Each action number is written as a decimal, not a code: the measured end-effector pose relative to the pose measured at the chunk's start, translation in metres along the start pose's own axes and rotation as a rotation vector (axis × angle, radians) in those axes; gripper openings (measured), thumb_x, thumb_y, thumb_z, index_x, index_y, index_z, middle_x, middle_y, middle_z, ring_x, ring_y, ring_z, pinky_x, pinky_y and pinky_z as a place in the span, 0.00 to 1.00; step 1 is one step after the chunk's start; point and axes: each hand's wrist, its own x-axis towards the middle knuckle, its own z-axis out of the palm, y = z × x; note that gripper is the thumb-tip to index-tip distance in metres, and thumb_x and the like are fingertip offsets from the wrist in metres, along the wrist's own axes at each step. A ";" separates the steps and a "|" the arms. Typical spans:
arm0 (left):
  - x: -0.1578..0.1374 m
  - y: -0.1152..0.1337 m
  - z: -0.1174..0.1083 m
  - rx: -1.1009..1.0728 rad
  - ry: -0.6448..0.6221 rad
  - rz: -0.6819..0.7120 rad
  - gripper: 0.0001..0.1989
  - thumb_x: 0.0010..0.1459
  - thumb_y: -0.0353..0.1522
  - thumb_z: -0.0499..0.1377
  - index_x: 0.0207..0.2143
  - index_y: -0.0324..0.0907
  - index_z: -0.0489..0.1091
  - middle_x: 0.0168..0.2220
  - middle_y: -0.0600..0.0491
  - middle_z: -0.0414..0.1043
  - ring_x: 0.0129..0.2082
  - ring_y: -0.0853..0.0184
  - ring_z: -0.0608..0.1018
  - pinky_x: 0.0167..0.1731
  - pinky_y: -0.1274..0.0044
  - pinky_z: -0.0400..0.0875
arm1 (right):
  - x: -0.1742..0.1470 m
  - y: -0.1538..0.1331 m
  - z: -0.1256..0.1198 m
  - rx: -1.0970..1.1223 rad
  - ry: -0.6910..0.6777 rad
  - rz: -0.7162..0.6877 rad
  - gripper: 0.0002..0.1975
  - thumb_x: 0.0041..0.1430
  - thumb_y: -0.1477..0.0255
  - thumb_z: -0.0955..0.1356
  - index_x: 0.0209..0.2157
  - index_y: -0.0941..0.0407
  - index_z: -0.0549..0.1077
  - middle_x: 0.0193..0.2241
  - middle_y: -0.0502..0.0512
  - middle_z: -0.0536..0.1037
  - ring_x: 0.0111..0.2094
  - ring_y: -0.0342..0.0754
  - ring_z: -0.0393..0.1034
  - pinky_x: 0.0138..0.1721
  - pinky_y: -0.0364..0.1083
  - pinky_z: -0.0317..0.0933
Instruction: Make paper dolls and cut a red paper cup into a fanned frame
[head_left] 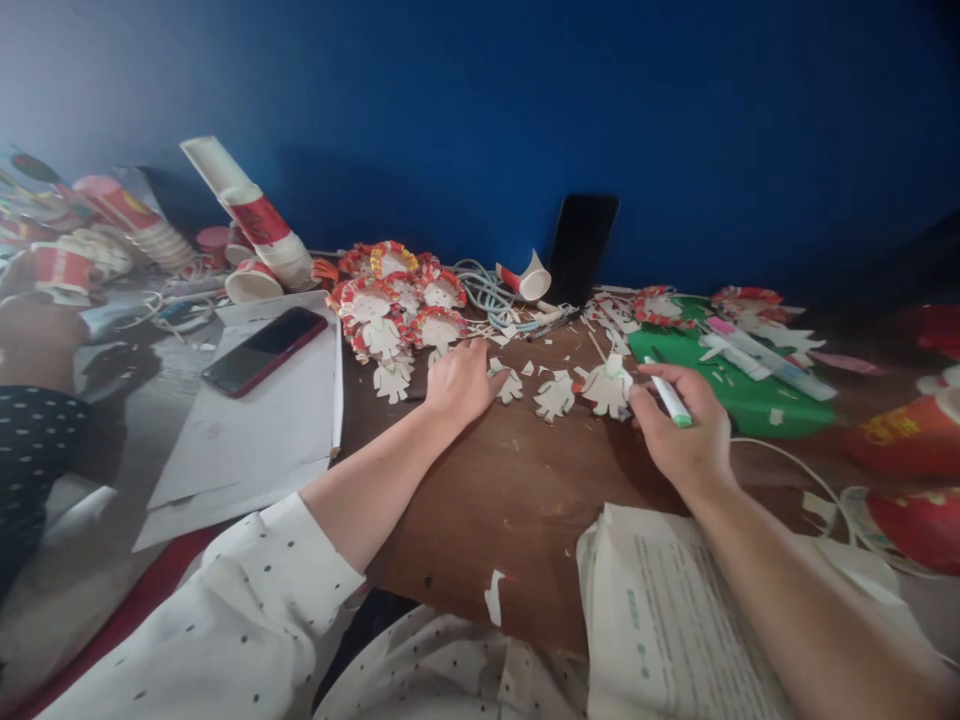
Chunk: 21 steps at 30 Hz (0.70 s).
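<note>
Nearest me on the brown table [480, 530], I see a white paper scrap [493, 598] close to the edge, with a stack of printed sheets [637, 610] to its right, partly beneath the right forearm [795, 570]. Further out, I have the right hand [694, 430] curled round a white marker [667, 395], its green end toward me; the thumb is at the edge of a paper figure [609, 385], and I can't tell whether they touch. The left hand [465, 385] rests palm down; I can't tell whether its fingers grip anything. Beside its thumb lies a small figure [511, 386], and between the hands another cutout [555, 396]. Over on the left, a red-edged phone [264, 350] lies on white sheets [255, 450], with a co-worker's dotted dark sleeve [34, 450] past them. Beyond the left hand, I make out bunched red-rimmed decorations [390, 262]; beyond the right, pens [765, 357] on a green sheet [757, 412]. Farther back, nested paper cups [259, 215] tilt, and a black phone [583, 245] leans against the blue wall [480, 120].
</note>
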 end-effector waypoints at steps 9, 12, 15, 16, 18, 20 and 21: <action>-0.001 0.001 0.003 -0.120 0.030 0.005 0.15 0.56 0.37 0.58 0.45 0.42 0.68 0.42 0.44 0.73 0.43 0.57 0.74 0.41 0.68 0.67 | -0.002 -0.004 0.000 -0.025 -0.018 -0.013 0.13 0.51 0.66 0.69 0.41 0.52 0.74 0.29 0.51 0.76 0.25 0.47 0.69 0.32 0.49 0.66; -0.004 0.004 0.000 -0.021 0.026 0.028 0.20 0.54 0.42 0.60 0.45 0.40 0.68 0.43 0.42 0.71 0.44 0.54 0.73 0.42 0.67 0.67 | -0.001 -0.002 -0.001 -0.016 -0.017 -0.021 0.13 0.52 0.66 0.68 0.41 0.52 0.73 0.29 0.51 0.76 0.25 0.47 0.70 0.31 0.49 0.66; -0.005 0.005 0.000 0.027 -0.016 0.048 0.21 0.54 0.42 0.60 0.47 0.39 0.68 0.43 0.41 0.71 0.44 0.53 0.74 0.42 0.66 0.67 | -0.001 0.001 -0.001 -0.011 -0.013 -0.038 0.13 0.53 0.65 0.68 0.41 0.51 0.73 0.29 0.51 0.76 0.26 0.48 0.70 0.32 0.49 0.66; -0.005 0.004 0.001 0.018 -0.029 0.051 0.21 0.54 0.41 0.60 0.47 0.39 0.67 0.43 0.41 0.71 0.43 0.54 0.74 0.42 0.66 0.67 | -0.001 0.002 -0.001 -0.011 -0.013 -0.042 0.13 0.53 0.65 0.68 0.41 0.51 0.73 0.29 0.51 0.76 0.26 0.48 0.70 0.32 0.49 0.66; -0.005 0.004 0.002 -0.010 -0.051 0.047 0.20 0.55 0.39 0.60 0.47 0.39 0.68 0.41 0.42 0.72 0.42 0.55 0.74 0.42 0.67 0.67 | -0.001 0.002 -0.001 -0.010 -0.017 -0.047 0.13 0.53 0.64 0.68 0.41 0.51 0.72 0.29 0.51 0.76 0.25 0.47 0.70 0.31 0.48 0.66; -0.005 0.003 0.003 -0.018 -0.041 0.042 0.19 0.54 0.39 0.60 0.47 0.39 0.68 0.41 0.43 0.71 0.43 0.55 0.73 0.43 0.66 0.66 | -0.001 0.001 -0.001 -0.012 -0.027 -0.049 0.14 0.53 0.64 0.67 0.41 0.52 0.72 0.29 0.51 0.76 0.25 0.47 0.70 0.30 0.48 0.66; -0.005 0.003 0.003 -0.008 -0.024 0.041 0.20 0.54 0.40 0.61 0.47 0.40 0.68 0.42 0.42 0.71 0.44 0.54 0.73 0.43 0.66 0.66 | -0.002 0.001 -0.001 -0.014 -0.033 -0.050 0.14 0.53 0.63 0.68 0.41 0.52 0.72 0.29 0.51 0.76 0.25 0.47 0.70 0.30 0.48 0.66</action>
